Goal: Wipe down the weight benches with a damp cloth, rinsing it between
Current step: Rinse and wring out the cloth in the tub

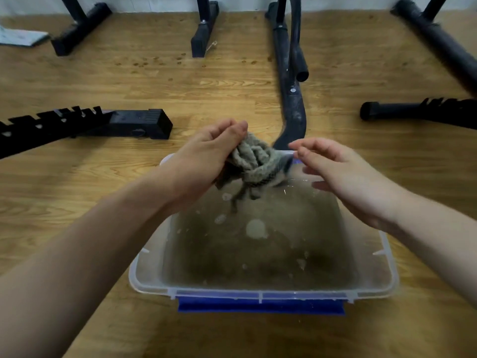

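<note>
Left hand (pixel 204 158) clamped on bunched grey cloth (pixel 254 164), held above far end of clear plastic tub (pixel 260 293) of murky water. Right hand (pixel 343 174) just right of cloth, fingers loose and apart, gripping nothing. Black bench frames (pixel 290 99) farther back on wood floor (pixel 206 86).

You are looking down at the floor of a small gym or home workout room. Black steel bench frames (pixel 290 81) and tube legs stand along the top of the frame against a pale wall (pixel 160 2), and notched adjustment rails (pixel 51 122) lie at the left and right edges. The wood-look laminate floor (pixel 103 177) carries dried drip marks near the top centre. A clear plastic tub (pixel 260 293) of murky water sits on it at the lower middle.
</note>
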